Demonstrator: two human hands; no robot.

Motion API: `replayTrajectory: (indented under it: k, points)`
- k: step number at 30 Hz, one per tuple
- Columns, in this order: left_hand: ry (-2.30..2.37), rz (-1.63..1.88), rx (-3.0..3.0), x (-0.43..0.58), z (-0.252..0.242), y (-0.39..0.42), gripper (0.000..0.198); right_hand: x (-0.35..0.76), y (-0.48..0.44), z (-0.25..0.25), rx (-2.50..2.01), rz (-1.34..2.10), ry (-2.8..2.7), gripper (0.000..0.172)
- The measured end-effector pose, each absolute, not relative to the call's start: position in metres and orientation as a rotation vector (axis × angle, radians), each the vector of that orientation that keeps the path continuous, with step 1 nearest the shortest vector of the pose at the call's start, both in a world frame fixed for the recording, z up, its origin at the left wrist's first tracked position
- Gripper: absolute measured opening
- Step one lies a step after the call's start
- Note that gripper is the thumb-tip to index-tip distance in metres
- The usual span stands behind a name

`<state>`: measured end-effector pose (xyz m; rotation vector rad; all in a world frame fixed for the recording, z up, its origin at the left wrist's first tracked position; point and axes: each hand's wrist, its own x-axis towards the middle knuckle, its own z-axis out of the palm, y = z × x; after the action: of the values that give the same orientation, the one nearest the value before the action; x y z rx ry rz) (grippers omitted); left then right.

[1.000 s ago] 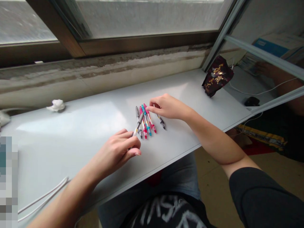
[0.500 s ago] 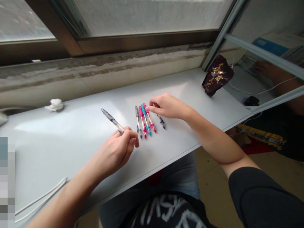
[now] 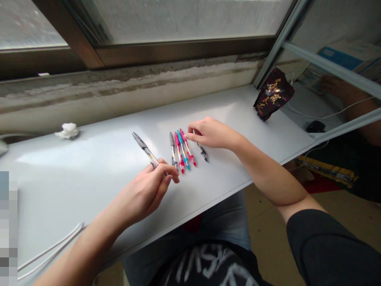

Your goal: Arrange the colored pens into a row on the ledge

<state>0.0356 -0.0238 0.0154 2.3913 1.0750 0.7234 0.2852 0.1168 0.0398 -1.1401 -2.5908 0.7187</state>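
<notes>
My left hand [image 3: 156, 184] is closed around the lower part of a clear pen with a grey grip [image 3: 145, 147], its tip angled up and to the left above the desk. My right hand [image 3: 208, 132] is at the far end of a row of pens, thumb and curled fingers at the grip of the right-hand pink pen [image 3: 188, 147]. Beside that pen lie a teal pen [image 3: 183, 149], another pink pen [image 3: 179, 150] and a grey pen [image 3: 173, 149]. A black-and-clear pen [image 3: 203, 152] lies slightly apart, its upper part hidden beneath my right hand.
On the white desk [image 3: 89, 178] are a crumpled white tissue [image 3: 68, 131] at the back left and a white cable [image 3: 50, 250] at the front left. A dark packet with gold print [image 3: 274, 94] stands by the metal frame [image 3: 330, 65] at right. Another person's arm [image 3: 357, 103] is beyond it.
My left hand has moved slightly right with the grey-grip pen, and its fingers have stretched a little toward the row. My right hand and the lying pens have hardly moved.
</notes>
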Motion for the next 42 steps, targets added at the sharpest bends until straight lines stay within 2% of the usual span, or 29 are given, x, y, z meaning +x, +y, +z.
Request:
replayTrajectory:
  k: [25,42]
  points:
    - [1.041,0.510,2.362,0.0388,0.0202,-0.0275,0.025,0.2860,0.1189,0.0388,-1.178,0.679,-2.618,0.029]
    - [0.986,0.524,2.392,0.0387,0.0160,-0.0292,0.025,0.2855,0.1186,0.0400,-1.322,0.657,-2.657,0.028]
